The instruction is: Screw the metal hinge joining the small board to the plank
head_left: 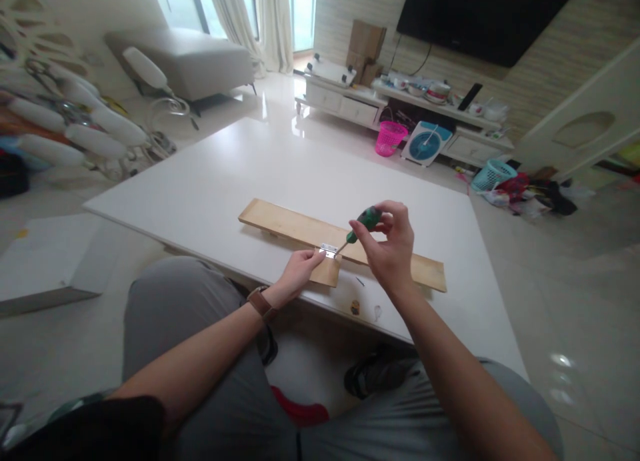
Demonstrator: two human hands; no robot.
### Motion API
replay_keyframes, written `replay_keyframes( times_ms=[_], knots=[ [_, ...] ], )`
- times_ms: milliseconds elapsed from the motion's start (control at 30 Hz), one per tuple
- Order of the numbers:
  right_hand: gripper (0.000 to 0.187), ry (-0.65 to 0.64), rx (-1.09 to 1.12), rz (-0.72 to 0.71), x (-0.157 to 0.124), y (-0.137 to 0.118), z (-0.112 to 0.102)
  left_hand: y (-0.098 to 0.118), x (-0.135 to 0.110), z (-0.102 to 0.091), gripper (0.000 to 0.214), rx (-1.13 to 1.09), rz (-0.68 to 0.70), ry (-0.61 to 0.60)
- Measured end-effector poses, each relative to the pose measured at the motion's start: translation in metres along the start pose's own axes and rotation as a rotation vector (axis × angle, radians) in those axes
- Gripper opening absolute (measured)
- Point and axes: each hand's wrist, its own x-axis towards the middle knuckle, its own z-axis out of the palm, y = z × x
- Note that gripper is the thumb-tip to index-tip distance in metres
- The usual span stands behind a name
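Observation:
A long wooden board [290,221] lies across the white table, and a short wooden piece [326,274] sits against its near side. A silver metal hinge [329,249] spans the joint between them. My left hand [299,269] is closed at the hinge's left edge, its thumb and finger pressing there; the fingers' undersides are hidden. Between the fingers and thumb of my right hand [393,244] is a green-and-black screwdriver [367,219], tilted, its tip down at the hinge's right side. Any screw under the tip is too small to make out.
On the white table [280,161], right of the short piece, lie a thin dark rod [360,281], a small yellow-brown item [355,307] and a small clear item [378,311]. The table's near edge runs just before my knees. A white box [55,261] stands left.

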Motion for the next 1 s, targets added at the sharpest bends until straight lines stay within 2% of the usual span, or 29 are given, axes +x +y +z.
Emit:
replay_keyframes(
  times_ms=[133, 300, 367, 500, 600, 700, 800, 867, 933, 1000],
  knots=[
    [0.025, 0.012, -0.017, -0.019, 0.002, -0.004, 0.003, -0.002, 0.001, 0.000, 0.064, 0.007, 0.017, 0.005],
    [0.032, -0.123, 0.204, 0.015, 0.001, 0.000, 0.001, -0.005, 0.003, -0.002, 0.064, 0.065, 0.053, 0.006],
    [0.029, -0.140, 0.216, 0.016, 0.002, 0.002, 0.000, -0.006, 0.004, -0.002, 0.063, 0.071, 0.051, 0.004],
    [0.022, -0.053, -0.006, -0.040, 0.011, -0.001, -0.004, -0.006, 0.004, -0.001, 0.062, 0.034, 0.030, -0.002],
    [0.022, -0.065, -0.192, -0.089, 0.021, -0.009, -0.010, -0.004, 0.003, 0.001, 0.063, 0.015, 0.025, 0.008],
    [0.014, -0.191, -0.302, -0.101, 0.032, -0.021, -0.018, -0.001, 0.002, 0.002, 0.064, 0.027, 0.029, 0.022],
    [0.034, -0.371, -0.343, -0.108, 0.044, -0.032, -0.025, 0.000, 0.000, 0.003, 0.064, 0.035, 0.037, 0.019],
    [0.038, -0.471, -0.338, -0.102, 0.051, -0.039, -0.029, 0.001, 0.000, 0.003, 0.065, 0.028, 0.040, 0.014],
    [0.029, -0.536, -0.356, -0.095, 0.057, -0.045, -0.030, 0.000, 0.000, 0.002, 0.065, 0.019, 0.046, 0.014],
    [0.017, -0.548, -0.428, -0.086, 0.059, -0.050, -0.029, 0.000, 0.000, 0.001, 0.066, 0.022, 0.052, 0.013]
  ],
)
